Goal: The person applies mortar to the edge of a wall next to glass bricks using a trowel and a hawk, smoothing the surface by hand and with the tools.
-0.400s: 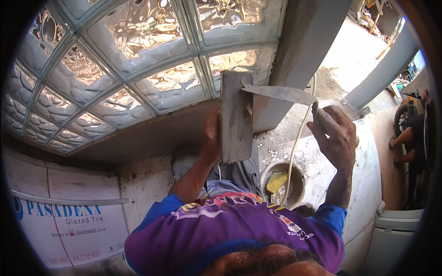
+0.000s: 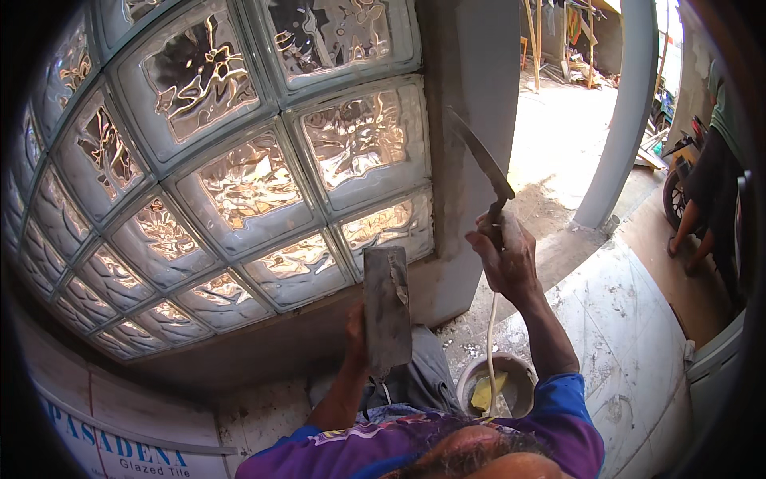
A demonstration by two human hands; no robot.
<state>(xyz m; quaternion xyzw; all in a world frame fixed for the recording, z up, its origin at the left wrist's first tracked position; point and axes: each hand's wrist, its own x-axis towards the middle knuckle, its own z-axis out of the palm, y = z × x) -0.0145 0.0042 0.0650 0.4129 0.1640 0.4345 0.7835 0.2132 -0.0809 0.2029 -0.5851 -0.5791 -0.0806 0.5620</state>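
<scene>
Trowel (image 2: 483,157) has swung from board (image 2: 387,315) toward wall (image 2: 488,76), right grip (image 2: 512,254) closed round handle (image 2: 495,213), left grip (image 2: 356,331) holding board

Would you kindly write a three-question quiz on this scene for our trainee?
1. True or false: the left-hand grip holds the flat, grey rectangular board.

2. Multiple choice: what is in the right-hand grip?
A) a red brick
B) a narrow, pointed metal blade
C) a round wooden brush

3. Fill in the blank: inside the round, pale bucket, beside a long cream cable, lies a ____-coloured item.

Key: 1. True; 2. B; 3. Yellow.
</scene>
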